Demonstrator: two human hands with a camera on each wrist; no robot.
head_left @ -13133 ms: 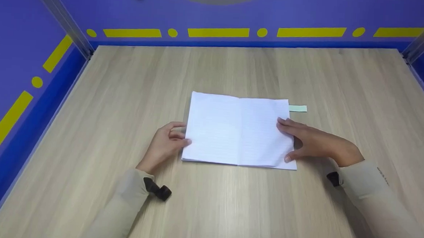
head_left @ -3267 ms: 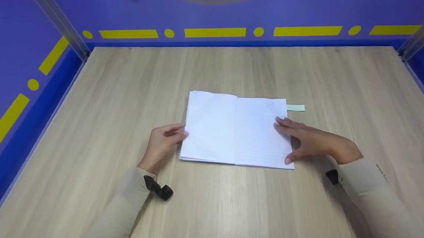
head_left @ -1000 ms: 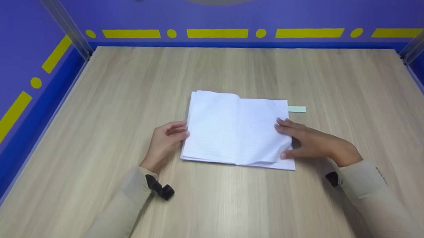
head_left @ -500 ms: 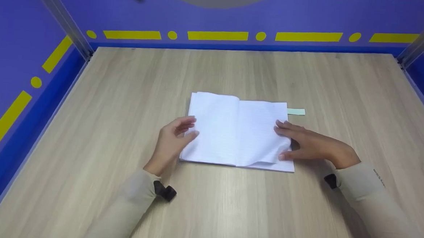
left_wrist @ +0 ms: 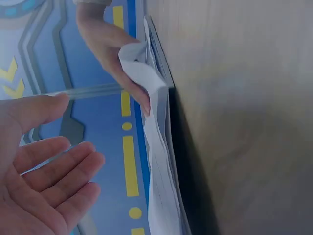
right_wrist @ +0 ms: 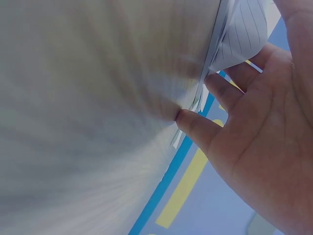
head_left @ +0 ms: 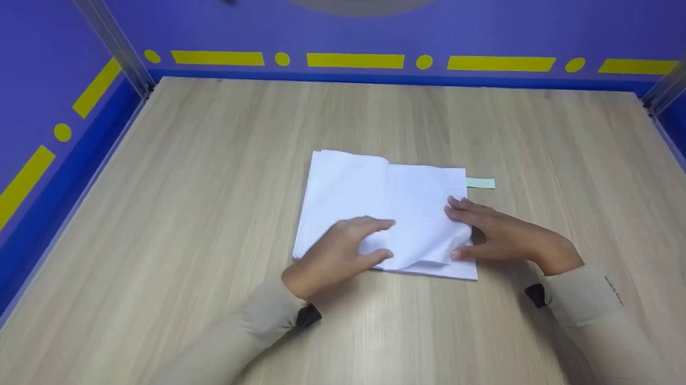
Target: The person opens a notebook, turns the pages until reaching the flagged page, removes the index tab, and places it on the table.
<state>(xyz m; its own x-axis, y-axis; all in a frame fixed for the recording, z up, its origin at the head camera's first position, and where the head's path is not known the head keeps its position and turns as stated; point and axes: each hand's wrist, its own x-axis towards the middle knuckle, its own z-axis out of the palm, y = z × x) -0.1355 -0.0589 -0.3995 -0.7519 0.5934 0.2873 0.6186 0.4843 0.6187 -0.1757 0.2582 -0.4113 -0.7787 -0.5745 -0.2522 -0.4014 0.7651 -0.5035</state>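
Observation:
An open notebook (head_left: 349, 187) with lined white pages lies in the middle of the table. On its right side my right hand (head_left: 505, 233) holds a page (right_wrist: 244, 36) at the outer edge, fingers on top and thumb low down. The page's lower right corner bends up off the sheets below, as the left wrist view also shows. Over the lower left page and the fold hovers my left hand (head_left: 340, 251), thumb and fingers spread with nothing between them. In the left wrist view its palm faces the camera, apart from the paper.
A pale green strip (head_left: 481, 183) sticks out past the notebook's upper right edge. Wood-grain table top (head_left: 235, 128) surrounds the notebook. Blue walls with yellow marks (head_left: 356, 60) stand at the back and both sides.
My left hand has left the notebook's left edge and moved right across the left page to the fold. The right hand stays at the right edge, where the page corner has bent up.

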